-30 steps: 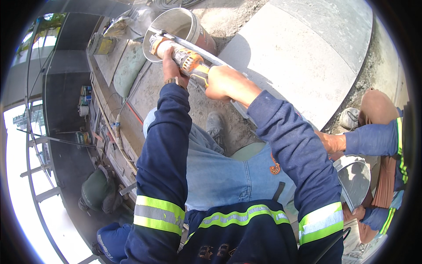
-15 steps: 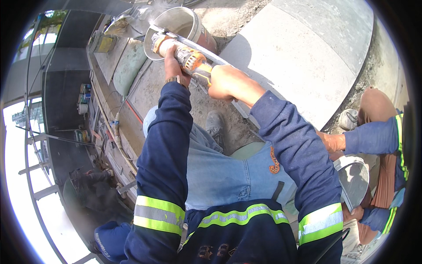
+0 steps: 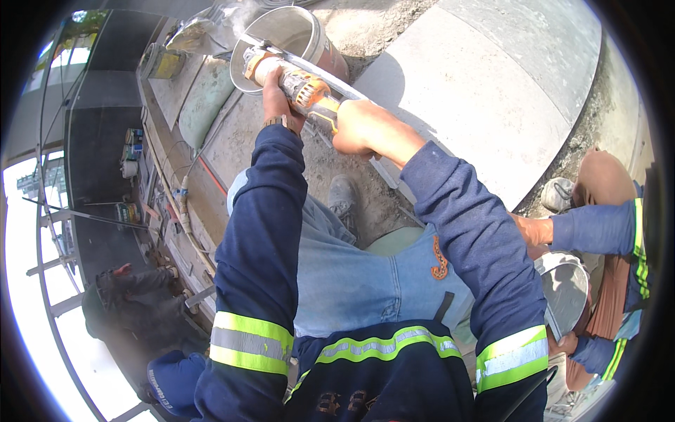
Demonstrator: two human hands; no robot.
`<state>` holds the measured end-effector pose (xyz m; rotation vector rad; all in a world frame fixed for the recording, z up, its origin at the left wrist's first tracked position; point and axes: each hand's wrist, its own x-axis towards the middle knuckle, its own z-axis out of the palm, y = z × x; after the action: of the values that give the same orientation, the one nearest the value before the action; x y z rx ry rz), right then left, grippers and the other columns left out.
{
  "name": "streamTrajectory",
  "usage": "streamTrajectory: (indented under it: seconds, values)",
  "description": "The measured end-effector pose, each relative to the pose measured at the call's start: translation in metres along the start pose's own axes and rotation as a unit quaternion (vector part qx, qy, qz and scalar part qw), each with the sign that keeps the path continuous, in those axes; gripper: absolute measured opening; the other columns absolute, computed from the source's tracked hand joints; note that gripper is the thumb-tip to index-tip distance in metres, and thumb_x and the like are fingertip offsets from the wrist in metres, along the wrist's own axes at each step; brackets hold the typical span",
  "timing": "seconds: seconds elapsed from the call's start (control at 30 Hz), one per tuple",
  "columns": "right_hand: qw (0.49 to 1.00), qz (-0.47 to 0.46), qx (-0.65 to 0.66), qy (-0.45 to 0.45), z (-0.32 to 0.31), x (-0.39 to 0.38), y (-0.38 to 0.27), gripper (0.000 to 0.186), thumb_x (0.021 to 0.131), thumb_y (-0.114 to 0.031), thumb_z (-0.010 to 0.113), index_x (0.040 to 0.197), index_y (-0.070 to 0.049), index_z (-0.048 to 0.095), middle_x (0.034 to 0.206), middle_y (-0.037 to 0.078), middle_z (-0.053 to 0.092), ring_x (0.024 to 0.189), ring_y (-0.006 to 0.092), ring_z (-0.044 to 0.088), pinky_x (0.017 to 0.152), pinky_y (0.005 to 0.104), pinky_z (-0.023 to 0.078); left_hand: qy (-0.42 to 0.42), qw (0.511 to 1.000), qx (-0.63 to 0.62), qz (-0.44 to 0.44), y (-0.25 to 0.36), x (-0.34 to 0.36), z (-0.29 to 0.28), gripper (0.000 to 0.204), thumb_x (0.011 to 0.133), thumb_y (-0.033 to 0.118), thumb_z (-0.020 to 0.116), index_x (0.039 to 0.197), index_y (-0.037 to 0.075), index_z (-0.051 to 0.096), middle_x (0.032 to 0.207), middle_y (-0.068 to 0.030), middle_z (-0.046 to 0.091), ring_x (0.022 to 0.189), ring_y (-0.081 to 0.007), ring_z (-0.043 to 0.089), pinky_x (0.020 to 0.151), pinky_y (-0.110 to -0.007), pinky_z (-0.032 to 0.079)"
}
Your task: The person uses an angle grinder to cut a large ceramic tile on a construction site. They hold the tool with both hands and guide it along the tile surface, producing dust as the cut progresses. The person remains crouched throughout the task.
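An orange and grey angle grinder [image 3: 307, 91] is held in both my hands over the rim of a dusty bucket [image 3: 329, 55]. My left hand [image 3: 275, 100] wraps round its front body. Around the rear handle closes my right hand [image 3: 367, 127]. A long pale strip [image 3: 329, 79] rests across the bucket, running alongside the grinder down to the right. The grinder's head is at the strip's far end; its disc is hard to make out. Whitish dust hangs just beyond the bucket.
Large grey slabs [image 3: 471, 91] lie at the right. A co-worker's hand [image 3: 534, 230] is at the right, near another bucket [image 3: 564, 281]. Someone in a blue cap [image 3: 176, 385] is at lower left. A yellowish bucket [image 3: 166, 62] stands at far left; my shoe [image 3: 343, 197] is below the grinder.
My hands and the grinder stay nearly in place. The view has shifted slightly, and the dark-clothed person at the left has moved a little, with a hand now showing.
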<state>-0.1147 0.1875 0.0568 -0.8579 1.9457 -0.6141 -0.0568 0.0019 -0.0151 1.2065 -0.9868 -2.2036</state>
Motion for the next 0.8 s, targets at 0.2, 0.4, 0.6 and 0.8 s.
streamTrajectory:
  seconds: [0.2,0.4,0.6,0.8]
  values:
    - [1.000,0.009,0.009,-0.007,0.003,0.007,0.002,0.024,0.075,-0.008,0.058,0.087,0.011,0.068,0.070,0.023,0.067,0.061,0.0272,0.070,0.055,0.0380,0.056,0.004,1.000,0.000,0.011,-0.001,0.004,-0.001,0.044,0.092,0.037,0.055,0.118,0.002,0.053,0.102,-0.0152,0.067,0.088,-0.0308,0.068,0.087,-0.048,0.054]
    - [0.999,0.028,0.017,-0.015,0.003,0.011,-0.001,0.024,0.076,-0.008,0.058,0.088,0.010,0.069,0.070,0.022,0.067,0.062,0.0270,0.070,0.055,0.0380,0.055,0.007,1.000,0.001,0.010,-0.001,0.005,-0.001,0.044,0.091,0.036,0.056,0.119,0.002,0.053,0.102,-0.0146,0.067,0.089,-0.0302,0.068,0.088,-0.047,0.054]
    - [0.999,0.033,0.014,-0.027,0.003,0.013,-0.003,0.024,0.077,-0.009,0.058,0.089,0.010,0.069,0.071,0.021,0.068,0.062,0.0263,0.070,0.056,0.0374,0.056,-0.002,1.000,-0.005,0.008,-0.002,0.010,-0.003,0.045,0.091,0.037,0.056,0.118,0.001,0.053,0.101,-0.0150,0.067,0.088,-0.0304,0.068,0.088,-0.047,0.054]
    - [0.999,0.035,0.016,-0.028,0.004,0.016,-0.004,0.025,0.079,-0.010,0.058,0.090,0.010,0.069,0.071,0.020,0.069,0.062,0.0259,0.070,0.056,0.0370,0.056,-0.011,1.000,-0.007,-0.010,0.000,0.017,-0.008,0.044,0.091,0.035,0.055,0.120,0.001,0.049,0.102,-0.0139,0.067,0.088,-0.0281,0.069,0.086,-0.045,0.056]
